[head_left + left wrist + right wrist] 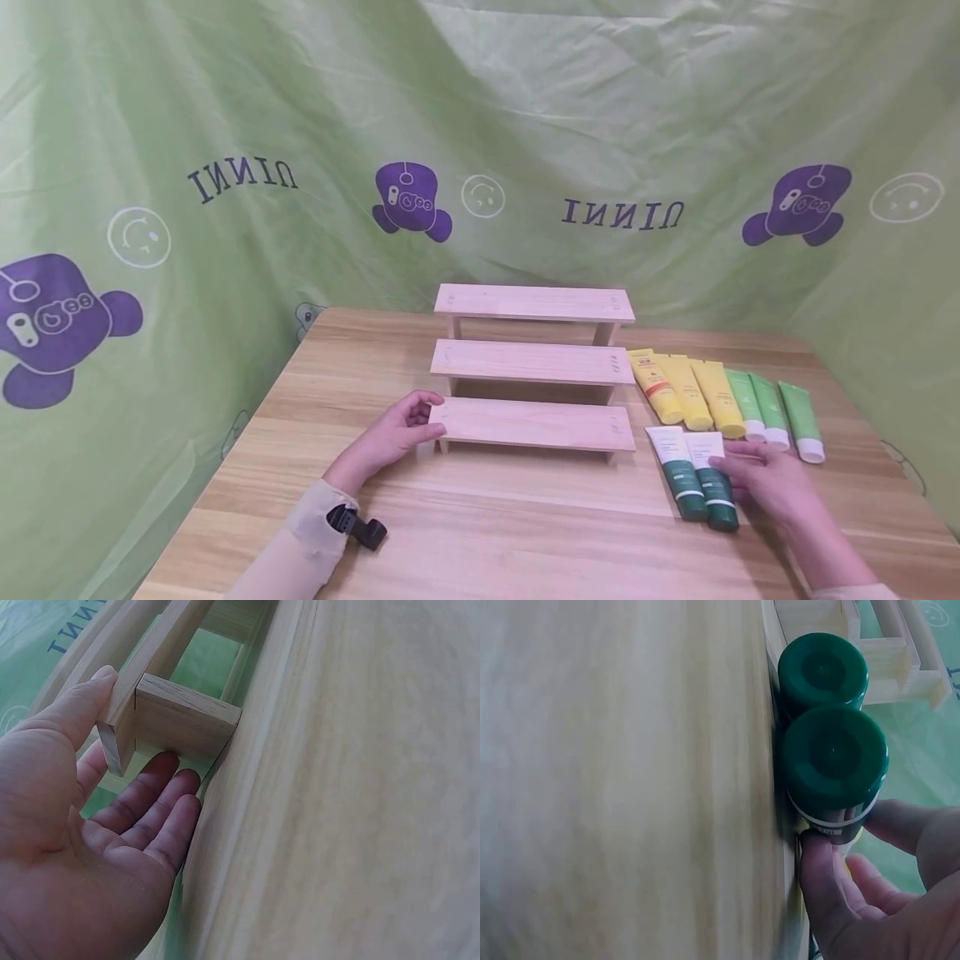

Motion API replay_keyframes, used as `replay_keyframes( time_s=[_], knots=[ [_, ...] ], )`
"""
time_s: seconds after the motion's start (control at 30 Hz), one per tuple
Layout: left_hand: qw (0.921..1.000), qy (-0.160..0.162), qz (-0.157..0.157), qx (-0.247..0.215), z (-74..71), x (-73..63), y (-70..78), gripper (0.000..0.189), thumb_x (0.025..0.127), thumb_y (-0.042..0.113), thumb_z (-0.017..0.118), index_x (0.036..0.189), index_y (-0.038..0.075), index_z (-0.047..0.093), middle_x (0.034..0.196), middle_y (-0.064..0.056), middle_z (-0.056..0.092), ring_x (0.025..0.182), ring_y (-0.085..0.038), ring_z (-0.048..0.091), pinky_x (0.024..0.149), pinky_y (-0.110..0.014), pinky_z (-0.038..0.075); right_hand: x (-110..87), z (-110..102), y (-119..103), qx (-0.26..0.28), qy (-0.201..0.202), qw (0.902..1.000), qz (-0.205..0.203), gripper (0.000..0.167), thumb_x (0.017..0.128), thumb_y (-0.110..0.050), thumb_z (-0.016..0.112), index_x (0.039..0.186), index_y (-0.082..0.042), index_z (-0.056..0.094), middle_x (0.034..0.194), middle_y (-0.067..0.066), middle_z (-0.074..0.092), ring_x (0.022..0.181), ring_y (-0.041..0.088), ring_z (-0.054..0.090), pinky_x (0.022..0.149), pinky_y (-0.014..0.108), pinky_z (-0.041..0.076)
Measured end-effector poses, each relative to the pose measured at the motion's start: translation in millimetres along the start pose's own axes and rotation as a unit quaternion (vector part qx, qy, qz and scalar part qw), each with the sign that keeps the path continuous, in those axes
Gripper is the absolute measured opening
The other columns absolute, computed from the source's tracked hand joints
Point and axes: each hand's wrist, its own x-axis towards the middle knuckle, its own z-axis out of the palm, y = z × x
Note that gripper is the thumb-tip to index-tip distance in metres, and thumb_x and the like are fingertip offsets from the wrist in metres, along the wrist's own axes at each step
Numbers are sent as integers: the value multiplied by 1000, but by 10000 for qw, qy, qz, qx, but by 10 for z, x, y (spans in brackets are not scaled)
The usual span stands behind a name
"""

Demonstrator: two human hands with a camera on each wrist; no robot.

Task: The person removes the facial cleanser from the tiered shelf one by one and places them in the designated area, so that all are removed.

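A three-step wooden display rack stands on the table. My left hand holds the left end of its lowest step. In the left wrist view, the thumb lies on the edge of the board, and the other fingers reach behind it and beside the support. To the right, two white-and-dark-green squeeze tubes lie side by side. My right hand pinches the right-hand tube from its right side, with the thumb over it. The other tube lies against its left side. Both dark green caps face the right wrist camera.
Behind the two tubes lies a row of yellow tubes and light green tubes, caps toward me. The leftmost yellow tube is close to the rack's right end. A green printed curtain hangs around the wooden table.
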Motion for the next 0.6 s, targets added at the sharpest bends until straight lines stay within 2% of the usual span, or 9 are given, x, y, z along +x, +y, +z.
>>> replay_keyframes(
  time_s=[0.3, 0.47, 0.6],
  knots=[
    [10000, -34, 71, 16, -6, 21, -5, 45, 89, 11, 73, 127, 3, 50, 102, -12, 59, 94, -23, 58, 80, -28, 51, -12, -12, -4, 42, -189, 9998, 46, 82, 88, -29, 74, 141, 15, 30, 101, 12, 66, 82, 15, 65, 71, 31, 57],
    [9999, -32, 115, 28, -30, 10, -20, 46, 89, 11, 72, 128, 2, 50, 102, -13, 59, 94, -24, 58, 80, -28, 51, -47, 2, -56, -438, -210, 9986, -188, 77, 90, -31, 72, 139, 16, 34, 111, 26, 64, 87, 17, 65, 70, 29, 55],
    [9998, -32, 42, 178, -61, -24, 9, 48, 89, 15, 73, 129, 3, 49, 105, -14, 59, 96, -25, 59, 82, -31, 52, -88, 25, -132, -1038, -18, 9929, -581, 69, 93, -35, 68, 133, 14, 42, 118, 32, 59, 94, 27, 64, 70, 30, 54]
  ],
)
